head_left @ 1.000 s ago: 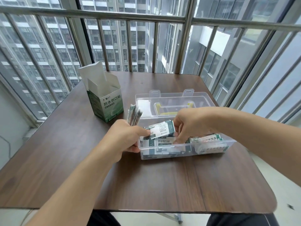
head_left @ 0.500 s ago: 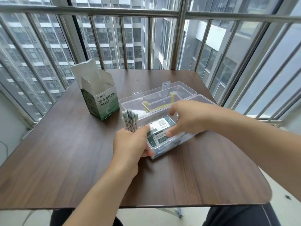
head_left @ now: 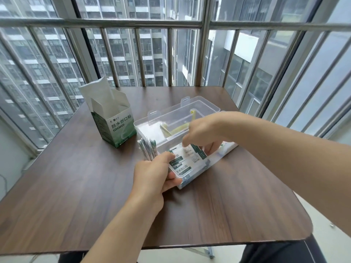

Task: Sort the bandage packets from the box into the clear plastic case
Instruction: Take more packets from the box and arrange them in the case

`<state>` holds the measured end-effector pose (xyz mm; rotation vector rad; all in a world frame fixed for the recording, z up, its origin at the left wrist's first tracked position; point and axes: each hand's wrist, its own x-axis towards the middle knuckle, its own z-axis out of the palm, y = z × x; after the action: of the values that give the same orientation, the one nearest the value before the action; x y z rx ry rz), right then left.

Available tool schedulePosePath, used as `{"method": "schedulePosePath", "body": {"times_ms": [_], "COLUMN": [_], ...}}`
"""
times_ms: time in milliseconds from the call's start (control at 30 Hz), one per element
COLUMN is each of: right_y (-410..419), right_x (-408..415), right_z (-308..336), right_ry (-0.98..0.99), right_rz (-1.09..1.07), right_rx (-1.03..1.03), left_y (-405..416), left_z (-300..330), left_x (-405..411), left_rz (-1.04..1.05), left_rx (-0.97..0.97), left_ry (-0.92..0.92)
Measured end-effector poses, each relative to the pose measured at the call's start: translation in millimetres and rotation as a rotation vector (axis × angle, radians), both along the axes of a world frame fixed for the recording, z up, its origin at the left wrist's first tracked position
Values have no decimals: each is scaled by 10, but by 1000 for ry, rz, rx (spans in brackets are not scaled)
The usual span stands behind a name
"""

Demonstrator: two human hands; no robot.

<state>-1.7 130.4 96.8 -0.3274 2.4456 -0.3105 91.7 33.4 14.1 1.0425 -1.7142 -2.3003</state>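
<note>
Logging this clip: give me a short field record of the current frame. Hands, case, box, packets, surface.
left hand: grips a fanned stack of bandage packets beside the case, thumb at the case's near corner
right hand: reaches into the case, fingers on a flat bandage packet
clear plastic case: lid open, laid back behind it, packets inside
bandage box: green and white, upright, top flaps open, left of the case
table: dark wood grain
contents of box: not visible
</note>
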Motion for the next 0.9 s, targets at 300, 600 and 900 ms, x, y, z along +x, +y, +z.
{"method": "schedulePosePath", "body": {"times_ms": [300,600,900], "right_y": [110,135,265], "right_x": [-29,33,-15], "right_z": [-70,-44,-10], "right_ry": [9,285,338], "right_rz": [-153,11,8], "right_rx": [-200,-101,-219], "left_y": [5,-118,-119], "left_z": [-63,-141,-140], "left_x": [-13,-21,-28], "left_rz": [17,-4,40], "left_rx": [-167,-337,-459], "left_ry": [51,89,79]}}
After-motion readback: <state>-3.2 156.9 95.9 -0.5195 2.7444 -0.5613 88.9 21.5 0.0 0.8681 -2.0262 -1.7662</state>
